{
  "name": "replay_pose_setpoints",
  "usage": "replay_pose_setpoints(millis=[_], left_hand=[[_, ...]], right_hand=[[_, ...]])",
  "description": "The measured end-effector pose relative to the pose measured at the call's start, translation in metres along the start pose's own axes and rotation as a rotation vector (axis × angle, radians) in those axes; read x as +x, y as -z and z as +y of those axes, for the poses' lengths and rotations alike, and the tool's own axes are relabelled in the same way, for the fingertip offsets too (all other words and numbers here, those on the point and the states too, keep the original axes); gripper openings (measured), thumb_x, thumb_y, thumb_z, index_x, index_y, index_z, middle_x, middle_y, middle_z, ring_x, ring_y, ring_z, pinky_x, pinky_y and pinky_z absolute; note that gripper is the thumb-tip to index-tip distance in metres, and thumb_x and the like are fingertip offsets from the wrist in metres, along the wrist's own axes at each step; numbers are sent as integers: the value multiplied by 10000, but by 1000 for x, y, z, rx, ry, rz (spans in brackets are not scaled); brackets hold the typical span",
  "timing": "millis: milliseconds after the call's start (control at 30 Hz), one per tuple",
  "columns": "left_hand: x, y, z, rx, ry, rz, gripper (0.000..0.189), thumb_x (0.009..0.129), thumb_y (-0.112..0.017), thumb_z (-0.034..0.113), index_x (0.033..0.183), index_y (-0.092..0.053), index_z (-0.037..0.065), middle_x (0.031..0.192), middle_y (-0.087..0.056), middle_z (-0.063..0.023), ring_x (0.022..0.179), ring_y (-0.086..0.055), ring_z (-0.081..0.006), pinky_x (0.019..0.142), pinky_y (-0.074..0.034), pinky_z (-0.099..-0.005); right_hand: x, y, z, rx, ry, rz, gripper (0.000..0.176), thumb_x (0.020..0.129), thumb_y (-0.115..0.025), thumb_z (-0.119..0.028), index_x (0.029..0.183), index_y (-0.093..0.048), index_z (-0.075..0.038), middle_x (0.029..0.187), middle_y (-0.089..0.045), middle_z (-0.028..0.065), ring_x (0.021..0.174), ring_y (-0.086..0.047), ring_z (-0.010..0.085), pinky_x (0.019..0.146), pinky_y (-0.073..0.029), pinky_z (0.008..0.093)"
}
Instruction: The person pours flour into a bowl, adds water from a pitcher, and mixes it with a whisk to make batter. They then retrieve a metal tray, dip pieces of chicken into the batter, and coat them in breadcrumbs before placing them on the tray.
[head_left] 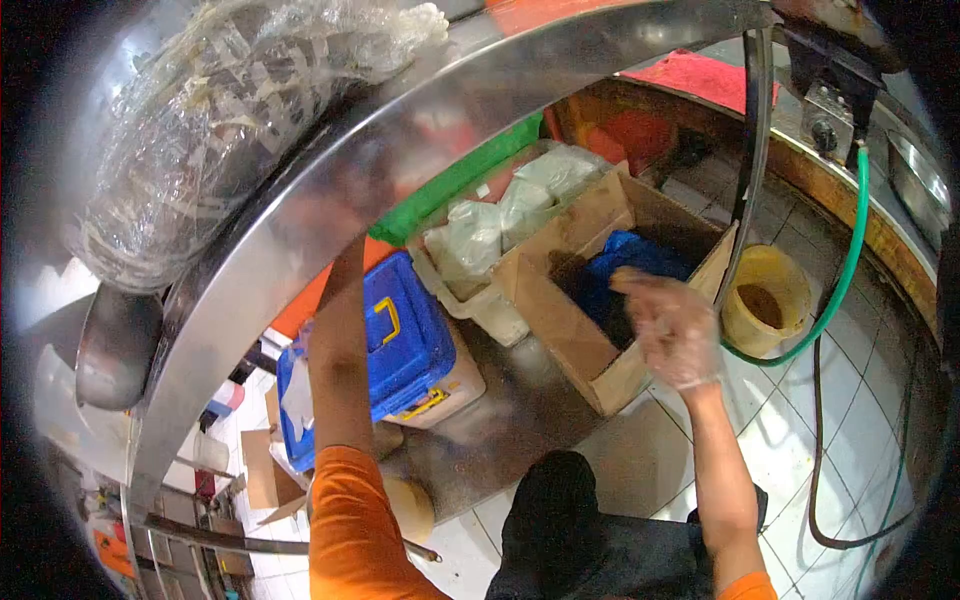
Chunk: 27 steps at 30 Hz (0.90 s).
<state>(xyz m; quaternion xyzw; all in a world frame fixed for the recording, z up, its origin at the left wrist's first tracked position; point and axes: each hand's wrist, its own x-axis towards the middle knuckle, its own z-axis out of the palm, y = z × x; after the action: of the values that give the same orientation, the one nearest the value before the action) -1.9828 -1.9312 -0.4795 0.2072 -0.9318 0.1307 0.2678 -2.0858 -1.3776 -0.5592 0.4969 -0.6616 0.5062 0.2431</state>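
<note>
My right hand [672,325], in a clear plastic glove, is over the near right side of an open cardboard box [560,315]. Its fingers point toward a crumpled blue plastic bag [640,255] inside the box. They are blurred and partly turned away, so I cannot make out a grip. My left forearm, in an orange sleeve, stretches up past a storage box [430,340] with a blue lid and yellow latches. The left hand itself is hidden at the steel counter edge [300,190].
Beside the cardboard box is a pale bin [490,310] with wrapped white packs. A yellow bucket [765,300] stands on the tiled floor at right, near a green hose [860,220]. On the counter lies a plastic-wrapped bundle [230,130]. A dark cable [820,460] crosses the floor.
</note>
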Motion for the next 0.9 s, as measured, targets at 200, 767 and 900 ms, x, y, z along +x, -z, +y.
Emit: replay_pose_setpoints(millis=[200,767,900], left_hand=[[12,-19,89,204,-451,-7,585,839,-666,139,1393,-480,101,1373,-525,-175,1247,-507,-382,1052,-419,-486],[-48,-168,95,-358,-38,-708,554,798,-646,115,1334,-515,64,1318,-564,-146,1186,-535,-316,1022,-428,-397],[-12,-151,92,-372,-4,-784,564,793,-642,122,1334,-507,37,1318,-555,-156,1183,-528,-307,1024,-421,-378]], right_hand=[[-2,-35,10,-150,-141,-226,248,832,-646,-133,1068,-715,-106,912,-718,109,819,-690,297,725,-555,419],[-14,-44,20,-336,-346,-514,281,748,-623,-375,973,-721,-237,900,-713,102,840,-689,325,752,-547,461],[-2,-33,8,-313,-312,-496,290,772,-600,-383,965,-725,-206,906,-715,123,855,-688,328,756,-543,463]])
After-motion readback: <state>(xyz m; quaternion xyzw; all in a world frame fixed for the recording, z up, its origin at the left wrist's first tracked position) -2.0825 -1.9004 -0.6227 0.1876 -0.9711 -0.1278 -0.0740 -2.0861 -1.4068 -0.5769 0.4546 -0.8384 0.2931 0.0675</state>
